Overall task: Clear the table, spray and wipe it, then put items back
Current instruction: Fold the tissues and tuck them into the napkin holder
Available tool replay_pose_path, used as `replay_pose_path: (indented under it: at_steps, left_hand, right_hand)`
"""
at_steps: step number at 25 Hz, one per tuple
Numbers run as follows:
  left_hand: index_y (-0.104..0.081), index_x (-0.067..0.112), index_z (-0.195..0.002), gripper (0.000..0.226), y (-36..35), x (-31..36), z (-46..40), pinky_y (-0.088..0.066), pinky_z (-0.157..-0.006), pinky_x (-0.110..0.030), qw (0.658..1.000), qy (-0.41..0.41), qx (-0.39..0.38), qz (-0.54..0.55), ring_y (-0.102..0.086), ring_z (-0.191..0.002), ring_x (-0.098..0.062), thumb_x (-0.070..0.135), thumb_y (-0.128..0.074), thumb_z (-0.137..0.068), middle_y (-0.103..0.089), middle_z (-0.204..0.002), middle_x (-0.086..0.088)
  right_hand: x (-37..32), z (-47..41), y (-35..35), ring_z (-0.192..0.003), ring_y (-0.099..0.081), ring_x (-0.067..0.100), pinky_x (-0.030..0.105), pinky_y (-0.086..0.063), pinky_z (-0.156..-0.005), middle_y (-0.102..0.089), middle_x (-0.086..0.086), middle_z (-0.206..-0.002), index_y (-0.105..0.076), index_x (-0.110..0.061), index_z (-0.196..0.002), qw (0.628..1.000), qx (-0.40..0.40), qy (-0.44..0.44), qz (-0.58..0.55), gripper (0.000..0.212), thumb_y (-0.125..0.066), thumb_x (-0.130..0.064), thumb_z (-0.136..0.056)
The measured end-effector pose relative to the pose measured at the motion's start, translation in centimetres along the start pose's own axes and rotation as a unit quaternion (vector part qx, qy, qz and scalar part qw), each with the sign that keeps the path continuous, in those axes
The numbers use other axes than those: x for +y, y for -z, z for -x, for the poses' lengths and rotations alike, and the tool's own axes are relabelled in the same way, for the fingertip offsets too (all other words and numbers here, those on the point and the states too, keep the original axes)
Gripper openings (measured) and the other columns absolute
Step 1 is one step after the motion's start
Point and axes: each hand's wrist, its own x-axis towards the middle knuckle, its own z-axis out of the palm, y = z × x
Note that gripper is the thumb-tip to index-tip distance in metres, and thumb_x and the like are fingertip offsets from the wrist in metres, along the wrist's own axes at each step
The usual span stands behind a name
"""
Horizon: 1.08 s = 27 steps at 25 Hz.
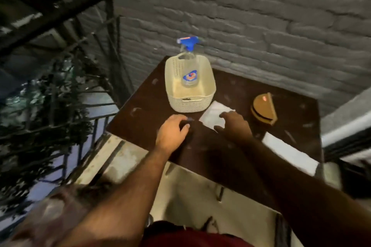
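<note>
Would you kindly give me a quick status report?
Left hand curled over small dark item, grip unclear. Right hand on white cloth. Spray bottle in basket.

Both bare forearms reach forward, the left hand [173,129] palm down with fingers curled, the right hand [232,125] palm down with fingers spread and fairly straight.

A dark brown table [140,98] stood against a grey brick wall [261,16], carrying a cream basket [189,104] with a blue-capped spray bottle [187,62] upright inside it, a tan half-round wooden piece [264,109] and two white cloths. The left hand [172,129] curled around a small dark object [185,124] near the table's front edge, while the right hand [233,126] rested with spread fingers on the nearer white cloth [213,114]; the other cloth [289,149] lay at the right front corner.
</note>
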Motion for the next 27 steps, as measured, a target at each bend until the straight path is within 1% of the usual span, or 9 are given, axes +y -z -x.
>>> replay_pose_path:
  at_steps: [3,6,11,13,16,20,22,24,27]
  left_hand:
    - [-0.064,0.021,-0.117,0.03,-4.3,3.2,-1.4,-0.045,-0.098,-0.03,0.998,-0.021,-0.066,-0.007,-0.059,-0.11,-0.015,0.03,-0.061,-0.089,-0.063,-0.119,0.002]
    - [-0.063,0.022,-0.118,0.03,-6.7,5.1,-4.0,-0.042,-0.097,-0.027,0.992,-0.031,-0.117,-0.021,-0.058,-0.109,-0.015,0.03,-0.062,-0.089,-0.062,-0.12,0.004]
    - [-0.065,0.021,-0.114,0.031,-10.0,5.2,-9.6,-0.046,-0.087,-0.026,0.981,-0.036,-0.184,-0.05,-0.063,-0.098,-0.015,0.033,-0.066,-0.086,-0.066,-0.115,0.002]
    - [-0.065,0.018,-0.113,0.032,-11.7,5.5,-11.3,-0.046,-0.086,-0.027,0.977,-0.039,-0.198,-0.069,-0.063,-0.099,-0.016,0.034,-0.068,-0.085,-0.068,-0.112,-0.001]
    - [-0.064,0.016,-0.114,0.036,-14.6,5.9,-12.2,-0.047,-0.084,-0.027,0.97,-0.033,-0.226,-0.084,-0.063,-0.103,-0.019,0.036,-0.07,-0.085,-0.069,-0.111,-0.004]
    - [-0.064,0.016,-0.114,0.035,-17.7,6.5,-12.3,-0.051,-0.085,-0.028,0.957,-0.027,-0.272,-0.091,-0.064,-0.101,-0.017,0.035,-0.07,-0.085,-0.07,-0.109,-0.002]
    - [-0.064,0.017,-0.114,0.031,-18.9,7.2,-12.1,-0.051,-0.084,-0.027,0.951,-0.016,-0.3,-0.068,-0.064,-0.098,-0.015,0.031,-0.068,-0.088,-0.07,-0.107,-0.001]
    - [-0.064,0.016,-0.115,0.028,-19.7,8.2,-11.2,-0.048,-0.078,-0.022,0.947,-0.012,-0.317,-0.047,-0.062,-0.094,-0.012,0.028,-0.065,-0.09,-0.07,-0.107,-0.001]
    - [-0.066,0.014,-0.113,0.025,-20.7,9.3,-9.9,-0.043,-0.072,-0.017,0.957,0.008,-0.287,-0.029,-0.058,-0.088,-0.008,0.027,-0.065,-0.091,-0.069,-0.104,-0.001]
  right_hand:
    - [5.6,0.6,0.0,-0.112,-0.058,0.031,0.047,-0.051,-0.089,-0.056,0.01,-0.127,-0.055,-0.026,-0.126,0.997,-0.033,-0.064,-0.019,0.054,-0.062,-0.052,-0.079]
    - [8.3,0.6,-0.5,-0.113,-0.057,0.029,0.046,-0.052,-0.09,-0.052,0.009,-0.133,-0.048,-0.025,-0.136,0.991,-0.049,-0.114,-0.047,0.064,-0.062,-0.052,-0.079]
    - [10.4,-0.3,-1.2,-0.097,-0.061,0.022,0.04,-0.054,-0.082,-0.06,0.005,-0.112,-0.059,-0.023,-0.114,0.975,-0.068,-0.189,-0.097,0.041,-0.062,-0.048,-0.081]
    - [11.4,0.1,-1.5,-0.095,-0.062,0.021,0.039,-0.055,-0.082,-0.062,0.002,-0.106,-0.06,-0.025,-0.11,0.965,-0.069,-0.222,-0.121,0.036,-0.063,-0.046,-0.08]
    - [12.9,1.2,-2.4,-0.101,-0.061,0.021,0.035,-0.052,-0.085,-0.061,0.0,-0.109,-0.059,-0.024,-0.116,0.95,-0.075,-0.267,-0.145,0.036,-0.063,-0.042,-0.085]
    - [15.4,2.0,-3.9,-0.104,-0.061,0.024,0.035,-0.051,-0.086,-0.064,0.006,-0.118,-0.059,-0.018,-0.121,0.936,-0.08,-0.323,-0.117,0.041,-0.06,-0.042,-0.088]
    - [16.5,1.8,-4.8,-0.101,-0.062,0.025,0.034,-0.05,-0.082,-0.065,0.007,-0.115,-0.06,-0.015,-0.118,0.929,-0.075,-0.342,-0.121,0.041,-0.06,-0.044,-0.088]
    - [17.1,1.4,-5.5,-0.091,-0.062,0.023,0.034,-0.051,-0.075,-0.067,0.006,-0.104,-0.061,-0.014,-0.109,0.921,-0.075,-0.36,-0.131,0.045,-0.06,-0.052,-0.086]
    - [17.9,0.5,-6.1,-0.077,-0.058,0.017,0.03,-0.045,-0.061,-0.061,0.0,-0.087,-0.056,-0.018,-0.099,0.912,-0.092,-0.372,-0.15,0.046,-0.06,-0.061,-0.082]
